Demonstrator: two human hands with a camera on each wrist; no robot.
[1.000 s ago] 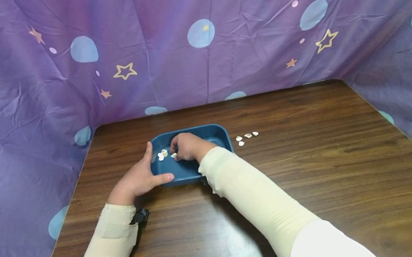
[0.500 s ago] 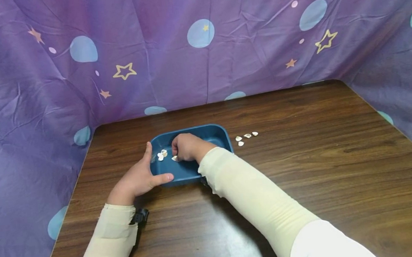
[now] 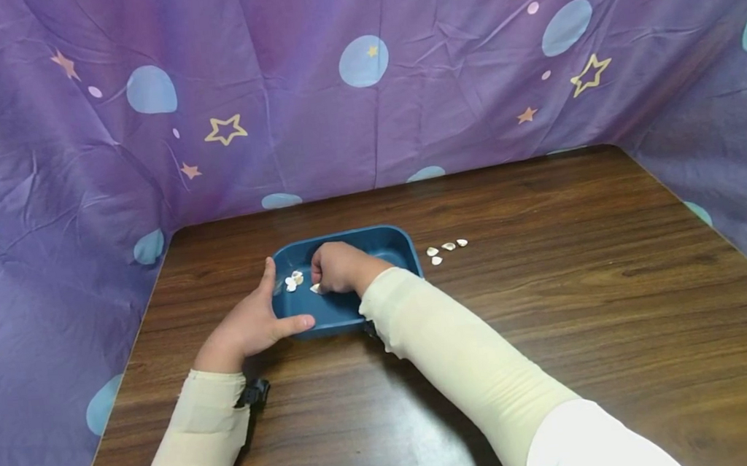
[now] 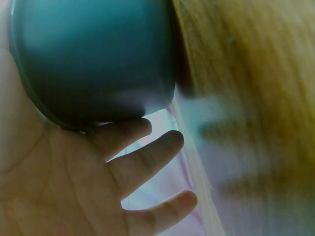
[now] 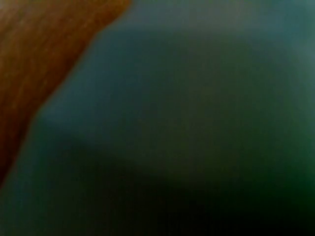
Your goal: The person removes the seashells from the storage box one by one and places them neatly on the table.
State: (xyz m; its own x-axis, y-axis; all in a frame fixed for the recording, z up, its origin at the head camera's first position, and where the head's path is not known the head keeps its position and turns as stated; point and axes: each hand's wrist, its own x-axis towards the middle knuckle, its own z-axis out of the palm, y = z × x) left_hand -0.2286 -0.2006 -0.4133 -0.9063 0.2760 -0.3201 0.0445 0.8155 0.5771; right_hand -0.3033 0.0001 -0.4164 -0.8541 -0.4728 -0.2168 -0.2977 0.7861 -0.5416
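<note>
A blue rectangular tray (image 3: 336, 309) sits on the table, seen in the head view. My left hand (image 3: 245, 327) spans its left end, thumb on the front rim and index finger at the back corner. In the left wrist view the other fingers (image 4: 147, 162) of that hand extend straight beside the tray's outer wall. Inside the tray my right hand (image 3: 339, 266) has curled fingers and pinches a small white seashell (image 3: 316, 288) near the tray floor. A small cluster of seashells (image 3: 293, 281) lies at the tray's left end. The right wrist view shows only blurred tray wall (image 5: 172, 108).
Several more seashells (image 3: 436, 261) lie on the brown wooden table (image 3: 581, 282), just right of the tray. A purple curtain (image 3: 300, 143) with stars and blue dots encloses the back and sides.
My right hand has moved slightly toward me within the tray, and the seashell at its fingertips has shifted a little toward the front. The left hand and tray stay put.
</note>
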